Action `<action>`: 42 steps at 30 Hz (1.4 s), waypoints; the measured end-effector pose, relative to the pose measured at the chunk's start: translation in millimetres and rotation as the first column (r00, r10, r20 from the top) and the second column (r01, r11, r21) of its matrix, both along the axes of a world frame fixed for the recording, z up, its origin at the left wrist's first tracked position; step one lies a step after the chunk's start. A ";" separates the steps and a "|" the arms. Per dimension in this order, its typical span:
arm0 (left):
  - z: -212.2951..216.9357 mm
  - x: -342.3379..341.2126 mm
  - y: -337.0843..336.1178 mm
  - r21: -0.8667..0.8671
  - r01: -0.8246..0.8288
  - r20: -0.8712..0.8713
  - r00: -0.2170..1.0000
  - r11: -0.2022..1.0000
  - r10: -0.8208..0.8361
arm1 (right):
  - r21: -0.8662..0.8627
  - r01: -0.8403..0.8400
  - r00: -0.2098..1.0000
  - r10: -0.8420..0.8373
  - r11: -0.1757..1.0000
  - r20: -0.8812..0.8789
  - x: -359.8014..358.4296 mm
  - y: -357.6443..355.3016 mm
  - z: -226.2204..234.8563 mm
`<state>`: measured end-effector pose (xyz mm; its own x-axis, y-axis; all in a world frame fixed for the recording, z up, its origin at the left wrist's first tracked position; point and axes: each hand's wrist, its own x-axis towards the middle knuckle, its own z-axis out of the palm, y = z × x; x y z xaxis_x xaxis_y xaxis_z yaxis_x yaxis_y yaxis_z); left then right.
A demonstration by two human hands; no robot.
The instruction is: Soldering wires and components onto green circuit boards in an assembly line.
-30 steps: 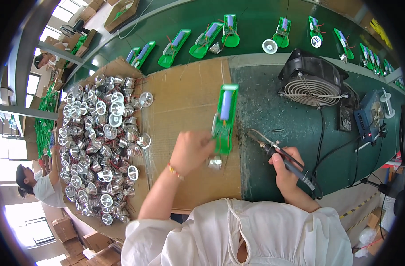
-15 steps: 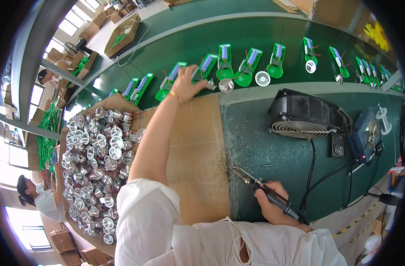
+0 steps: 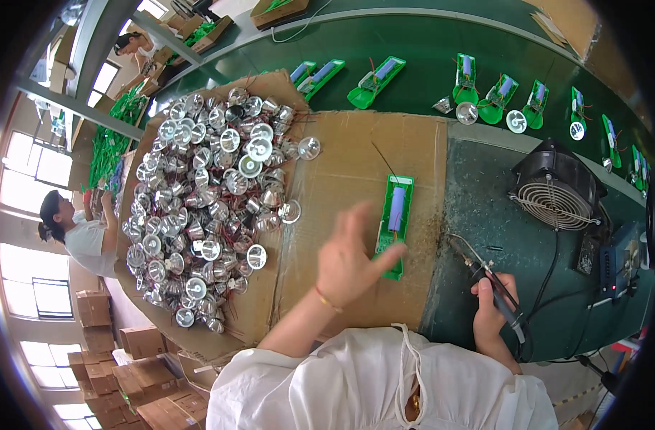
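My left hand (image 3: 352,261) hovers open, fingers spread, holding nothing, just left of the green housing (image 3: 395,223) lying on the cardboard-covered worktop (image 3: 342,172). My right hand (image 3: 490,309) grips the soldering iron (image 3: 485,276), just right of that housing.

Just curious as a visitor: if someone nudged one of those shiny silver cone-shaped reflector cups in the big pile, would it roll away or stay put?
The shiny silver cone-shaped reflector cups look thin and light, so a nudge would probably shift one easily. Being round and tapered, a loose one like the cup lying apart on the brown cardboard sheet would likely roll in a curve. The thin red wires may snag neighbours.
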<state>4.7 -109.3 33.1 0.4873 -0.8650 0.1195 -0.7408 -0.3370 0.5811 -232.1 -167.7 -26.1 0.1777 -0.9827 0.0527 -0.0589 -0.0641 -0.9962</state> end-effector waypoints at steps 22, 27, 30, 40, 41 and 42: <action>-14.1 40.1 19.2 -0.108 0.034 0.039 0.999 0.994 -0.030 | -0.043 0.051 0.998 -0.049 0.998 0.038 0.3 2.2 -4.3; -16.5 22.6 52.6 -0.181 -0.026 -0.252 0.967 0.983 -0.021 | -0.074 0.019 0.999 -0.016 0.997 0.043 2.5 8.6 5.3; -15.2 17.3 58.4 -0.083 -0.050 -0.356 0.934 0.995 0.018 | -0.127 -0.077 0.995 0.084 0.989 0.053 5.1 16.1 17.2; -25.8 3.5 48.6 -0.158 0.035 0.118 0.993 0.987 -0.016 | -0.185 -0.319 0.947 0.305 0.929 -0.102 18.2 30.4 28.0; -24.7 2.2 45.8 -0.210 -0.001 0.036 0.999 0.978 0.009 | -0.183 -0.318 0.947 0.303 0.930 -0.105 19.6 29.9 27.5; -23.8 -0.2 44.1 -0.257 -0.043 -0.048 0.998 0.965 0.032 | -0.182 -0.298 0.954 0.287 0.937 -0.082 21.9 30.2 28.9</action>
<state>4.6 -65.2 9.4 0.5284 -0.7887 0.3141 -0.7028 -0.1988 0.6831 -210.2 -137.5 2.7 0.4633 -0.8594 0.2160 -0.0614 -0.2743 -0.9597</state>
